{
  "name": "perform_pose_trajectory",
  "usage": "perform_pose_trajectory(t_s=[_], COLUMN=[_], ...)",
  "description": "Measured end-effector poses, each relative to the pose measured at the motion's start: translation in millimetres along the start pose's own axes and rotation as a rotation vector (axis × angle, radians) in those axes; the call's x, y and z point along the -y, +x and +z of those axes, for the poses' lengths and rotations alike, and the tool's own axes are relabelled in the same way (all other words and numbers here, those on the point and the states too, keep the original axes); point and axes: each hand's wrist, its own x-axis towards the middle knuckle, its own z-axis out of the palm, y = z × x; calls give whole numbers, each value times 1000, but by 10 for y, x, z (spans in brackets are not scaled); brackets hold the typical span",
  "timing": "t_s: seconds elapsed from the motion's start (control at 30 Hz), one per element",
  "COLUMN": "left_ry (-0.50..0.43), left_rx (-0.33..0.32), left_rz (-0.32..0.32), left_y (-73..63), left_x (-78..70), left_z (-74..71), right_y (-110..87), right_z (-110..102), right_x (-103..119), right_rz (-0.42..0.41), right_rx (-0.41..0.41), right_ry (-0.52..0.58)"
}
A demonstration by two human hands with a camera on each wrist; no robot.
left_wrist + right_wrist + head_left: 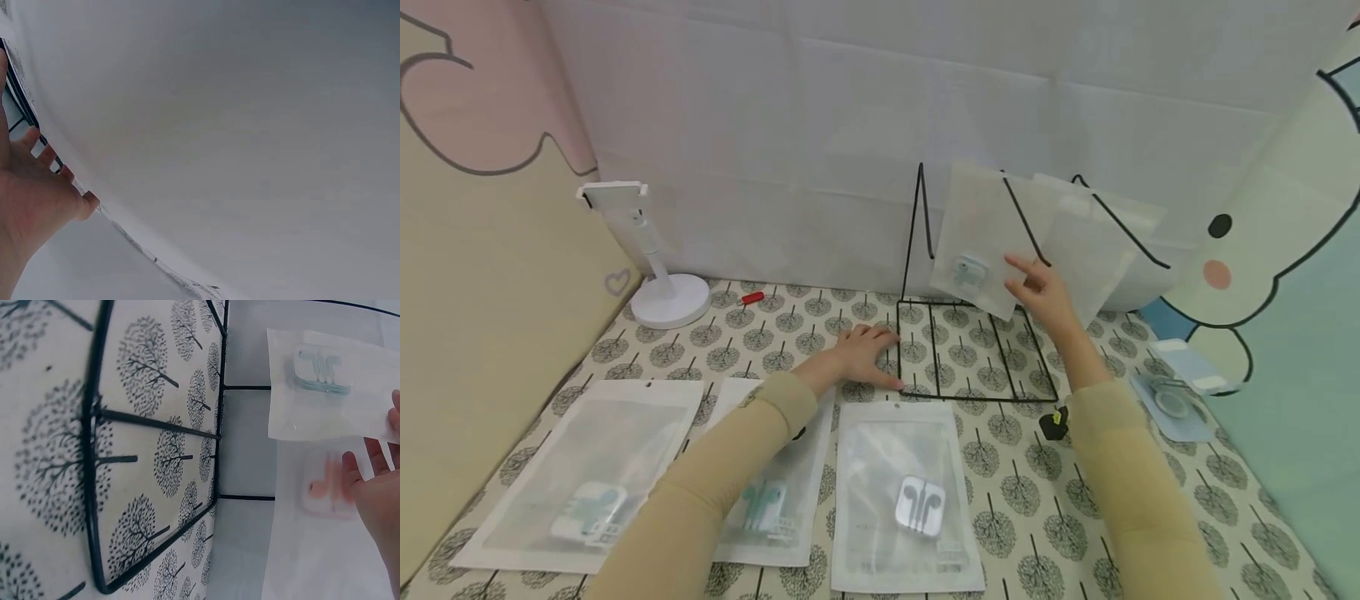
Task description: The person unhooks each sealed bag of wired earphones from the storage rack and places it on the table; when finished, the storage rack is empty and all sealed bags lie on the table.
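Note:
A black wire rack [934, 358] with hooks stands on the table by the back wall. My left hand [861, 357] rests at the left edge of its base, thumb touching the frame. On the middle hook hangs a frosted bag [981, 221] with pale blue earphones [322, 370]. A second frosted bag [1108, 242] hangs on the right hook; reddish earphones [328, 487] show through it in the right wrist view. My right hand [1043, 296] is at the lower right of the middle bag, fingers apart; contact is hard to tell.
Three more frosted earphone bags lie in front: left [625, 425], centre [805, 467] partly under my left sleeve, and right [887, 450]. A white stand [670, 302] and a small red object [752, 297] sit at back left. Right lie a small black item [1054, 423] and a packet [1172, 408].

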Motion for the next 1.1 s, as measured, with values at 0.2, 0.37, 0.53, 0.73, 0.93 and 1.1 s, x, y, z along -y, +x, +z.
perform_pose_trajectory(t_s=[0.2, 0.37, 0.53, 0.73, 0.93, 1.1], left_ry=[50, 81, 88, 111, 115, 103], left_rx=[-20, -27, -26, -21, -13, -12], left_rz=[18, 30, 35, 41, 41, 49], left_y=[0, -8, -5, 10, 19, 9], left_x=[38, 55, 56, 65, 75, 63], left_z=[35, 56, 61, 63, 65, 60], right_y=[-42, -85, -169, -236, -313, -387], right_z=[-54, -153, -274, -369, -450, -532], right_x=[-173, -296, -255, -236, -181, -156], right_rz=[59, 98, 85, 11, -23, -9], right_rx=[47, 74, 70, 27, -18, -67], right_ry=[-54, -75, -114, -153, -176, -157])
